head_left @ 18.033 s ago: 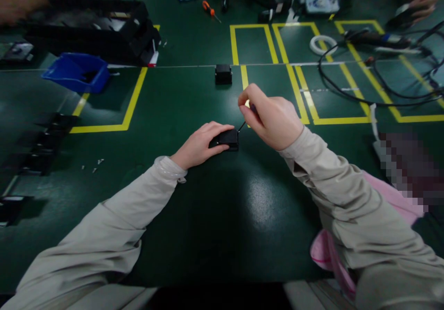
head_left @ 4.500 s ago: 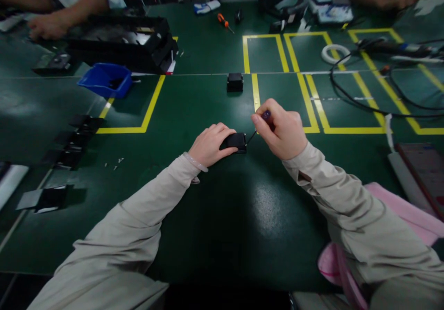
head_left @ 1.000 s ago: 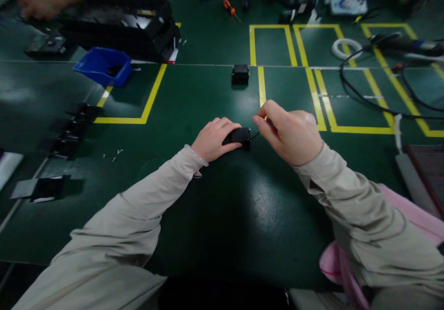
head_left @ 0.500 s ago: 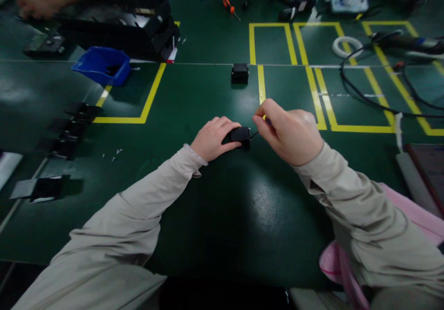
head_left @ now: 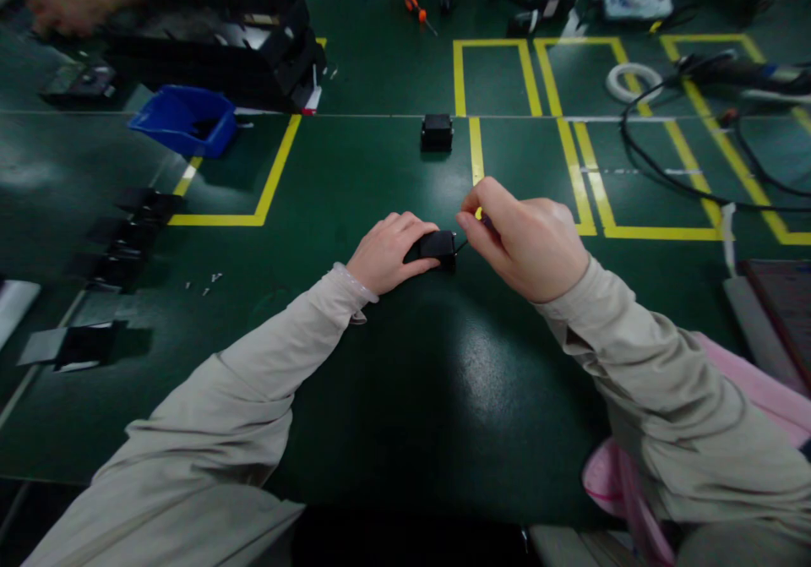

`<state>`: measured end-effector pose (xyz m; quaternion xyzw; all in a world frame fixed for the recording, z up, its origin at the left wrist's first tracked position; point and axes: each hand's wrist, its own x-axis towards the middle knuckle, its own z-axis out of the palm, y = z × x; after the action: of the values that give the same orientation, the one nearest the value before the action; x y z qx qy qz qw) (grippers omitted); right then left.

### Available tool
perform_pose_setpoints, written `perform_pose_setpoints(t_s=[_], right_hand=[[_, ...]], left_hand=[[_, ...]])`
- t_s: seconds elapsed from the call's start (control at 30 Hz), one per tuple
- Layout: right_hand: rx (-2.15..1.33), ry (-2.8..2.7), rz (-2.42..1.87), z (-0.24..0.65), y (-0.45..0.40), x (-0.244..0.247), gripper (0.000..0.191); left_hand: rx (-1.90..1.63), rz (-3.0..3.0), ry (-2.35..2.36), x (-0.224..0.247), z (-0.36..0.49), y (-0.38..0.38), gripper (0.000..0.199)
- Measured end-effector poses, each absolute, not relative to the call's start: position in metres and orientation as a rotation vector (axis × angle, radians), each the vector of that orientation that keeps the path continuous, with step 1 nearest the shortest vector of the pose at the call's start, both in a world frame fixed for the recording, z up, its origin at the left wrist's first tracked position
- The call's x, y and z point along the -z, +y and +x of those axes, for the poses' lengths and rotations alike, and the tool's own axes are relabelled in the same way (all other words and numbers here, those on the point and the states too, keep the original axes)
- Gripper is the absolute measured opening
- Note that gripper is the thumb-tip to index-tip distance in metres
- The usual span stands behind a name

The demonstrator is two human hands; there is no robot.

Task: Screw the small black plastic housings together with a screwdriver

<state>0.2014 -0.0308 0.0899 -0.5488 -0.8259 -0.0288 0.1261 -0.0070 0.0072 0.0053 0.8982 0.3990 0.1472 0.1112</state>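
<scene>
A small black block-shaped part (head_left: 438, 247) lies on the green table, with my left hand (head_left: 388, 254) closed round its left end, fingers over the far side and thumb on the near side. My right hand (head_left: 523, 242) is closed on a screwdriver (head_left: 462, 246); its thin dark shaft points left at the right end of the part. Most of the handle is hidden in my fingers, with a bit of yellow showing. A second black part (head_left: 437, 133) of similar shape stands farther back, touched by neither hand.
Loose screws (head_left: 206, 291) lie left of my left arm. Several black pieces (head_left: 123, 237) sit farther left, below a blue bin (head_left: 187, 121). A black cable (head_left: 659, 174) curls at the right. An orange screwdriver (head_left: 415, 8) lies at the back; a co-worker's hand (head_left: 69, 9) is at far left.
Both hands keep their grips on the black part and the screwdriver. My right hand has shifted very slightly left; the whole view has moved a little.
</scene>
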Motion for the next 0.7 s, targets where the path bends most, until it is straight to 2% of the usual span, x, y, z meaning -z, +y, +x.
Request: perform_pose_setpoints(t_s=[0.7], right_hand=[[0.041,-2.397,-1.572,0.2009,-0.0292,-0.0888,0.032]], left_hand=[[-0.411,2.636,1.184,-0.007,-0.0061,0.0063,0.042]])
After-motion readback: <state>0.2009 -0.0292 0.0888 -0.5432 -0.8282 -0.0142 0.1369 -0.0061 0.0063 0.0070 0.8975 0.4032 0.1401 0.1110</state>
